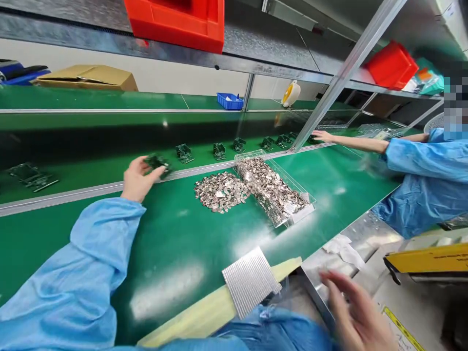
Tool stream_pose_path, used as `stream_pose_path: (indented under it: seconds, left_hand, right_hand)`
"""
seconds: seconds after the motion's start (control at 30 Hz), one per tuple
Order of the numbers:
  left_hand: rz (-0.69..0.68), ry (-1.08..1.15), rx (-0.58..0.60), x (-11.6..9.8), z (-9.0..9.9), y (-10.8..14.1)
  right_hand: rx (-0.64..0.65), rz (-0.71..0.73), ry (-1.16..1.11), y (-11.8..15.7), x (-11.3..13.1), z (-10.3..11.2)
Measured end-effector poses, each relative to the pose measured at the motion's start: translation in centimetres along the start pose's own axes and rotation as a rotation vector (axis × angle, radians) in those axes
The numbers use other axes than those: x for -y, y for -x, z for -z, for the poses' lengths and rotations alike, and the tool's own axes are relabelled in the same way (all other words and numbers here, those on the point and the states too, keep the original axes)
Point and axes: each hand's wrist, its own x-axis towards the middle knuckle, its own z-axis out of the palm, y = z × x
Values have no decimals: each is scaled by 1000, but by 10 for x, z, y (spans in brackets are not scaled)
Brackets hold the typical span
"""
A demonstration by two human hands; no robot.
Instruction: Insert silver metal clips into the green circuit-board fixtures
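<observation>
My left hand [138, 179] is closed on a small green circuit board [158, 165], pinched between thumb and fingers above the metal rail of the bench. My right hand [360, 312] is at the lower right, blurred, with its fingers apart and nothing visible in them. On the green work surface [175, 253] lies a heap of small silvery metal parts [221, 191]. Beside it a clear plastic tray [310, 204] holds many more of these parts. A ridged silvery block [250, 280] rests at the near edge, on a pale yellow strip [197, 312].
Behind the rail several circuit boards [184, 153] stand in a row on a green belt; another board [31, 176] lies at left. A co-worker's hand [323, 136] reaches in from the right. Overhead is a shelf with a red bin [179, 29]; a slanted metal post [343, 78] crosses the view.
</observation>
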Motion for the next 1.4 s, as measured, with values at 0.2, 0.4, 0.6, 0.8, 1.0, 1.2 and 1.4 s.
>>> stream_pose_path:
  seconds: [0.2, 0.4, 0.6, 0.8, 1.0, 1.2, 1.4]
  left_hand:
    - [116, -252, -152, 58, 18, -52]
    - [97, -327, 84, 73, 8, -78]
    - [-144, -513, -274, 66, 42, -73]
    - [231, -645, -768, 88, 126, -74]
    - [376, -529, -689, 106, 149, -90]
    - [265, -461, -594, 74, 118, -60]
    - [112, -378, -293, 25, 63, 59]
  right_hand:
    - [438, 116, -39, -107, 57, -120]
    - [416, 49, 193, -162, 55, -189]
    - [442, 60, 209, -179, 46, -202]
    - [677, 71, 206, -190, 19, -204]
    - [619, 112, 113, -162, 15, -183]
    - [719, -26, -117, -150, 14, -161]
    - [532, -46, -328, -127, 39, -113]
